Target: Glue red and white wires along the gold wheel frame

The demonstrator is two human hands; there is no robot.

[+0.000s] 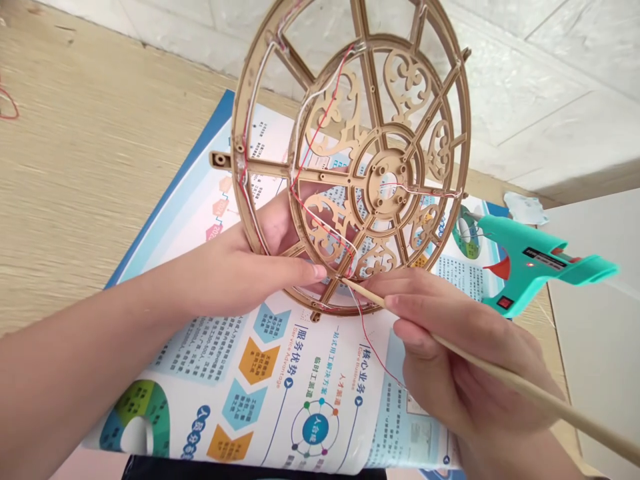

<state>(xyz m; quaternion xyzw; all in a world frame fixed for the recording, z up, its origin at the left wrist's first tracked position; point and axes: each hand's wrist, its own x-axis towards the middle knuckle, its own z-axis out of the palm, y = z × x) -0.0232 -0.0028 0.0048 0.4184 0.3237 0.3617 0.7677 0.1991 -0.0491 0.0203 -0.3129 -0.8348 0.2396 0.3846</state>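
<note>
My left grip (240, 270) curls around the lower part of the carved wooden wheel (387, 180), which stands upright at centre frame. My right grip (450, 353) pinches a wooden stick (500, 373), its tip at the wheel's lower rim beside a red wire (375, 353). A teal glue gun (530, 260) lies at right.

Seemingly narrow gaps between wooden spokes (373, 87)
</note>
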